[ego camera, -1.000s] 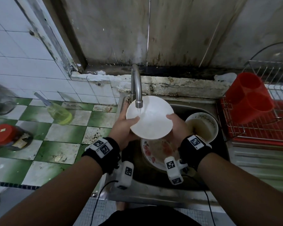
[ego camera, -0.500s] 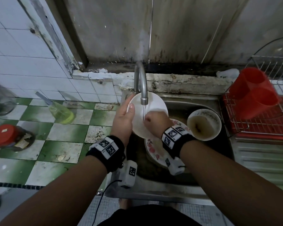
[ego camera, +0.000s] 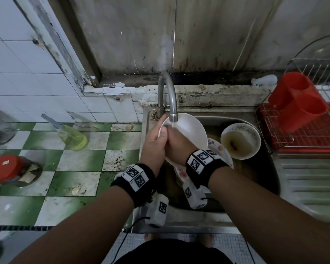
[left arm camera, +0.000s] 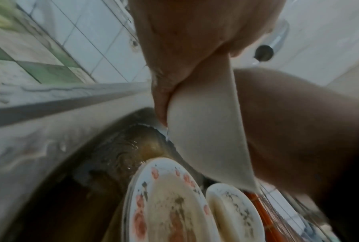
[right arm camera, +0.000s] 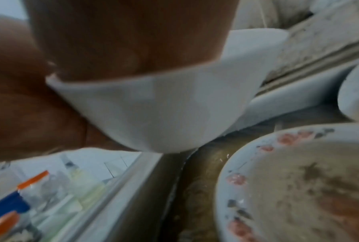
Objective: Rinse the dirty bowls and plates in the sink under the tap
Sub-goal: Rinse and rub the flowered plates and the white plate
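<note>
A plain white bowl (ego camera: 191, 130) is tilted under the running tap (ego camera: 172, 109) above the sink (ego camera: 255, 185). My left hand (ego camera: 154, 143) grips its left rim, thumb inside. In the left wrist view the fingers (left arm camera: 164, 91) lie on the outside of the bowl (left arm camera: 205, 131). My right hand (ego camera: 177, 144) reaches inside the bowl and presses against its inner wall; its fingertips are hidden. The right wrist view shows the bowl (right arm camera: 164, 106) from below. Under it lie a dirty flowered plate (ego camera: 222, 151) and a dirty bowl (ego camera: 240, 141) of brown water.
A red wire dish rack (ego camera: 303, 138) with a red double cup (ego camera: 297, 100) stands right of the sink. A bottle of yellow liquid (ego camera: 72, 137) and a red-lidded jar (ego camera: 10, 168) stand on the green and white tiled counter (ego camera: 74, 180) at the left.
My right hand left the bowl's right rim, went inside the bowl and moved to its left side beside my left thumb. The bowl stays under the tap.
</note>
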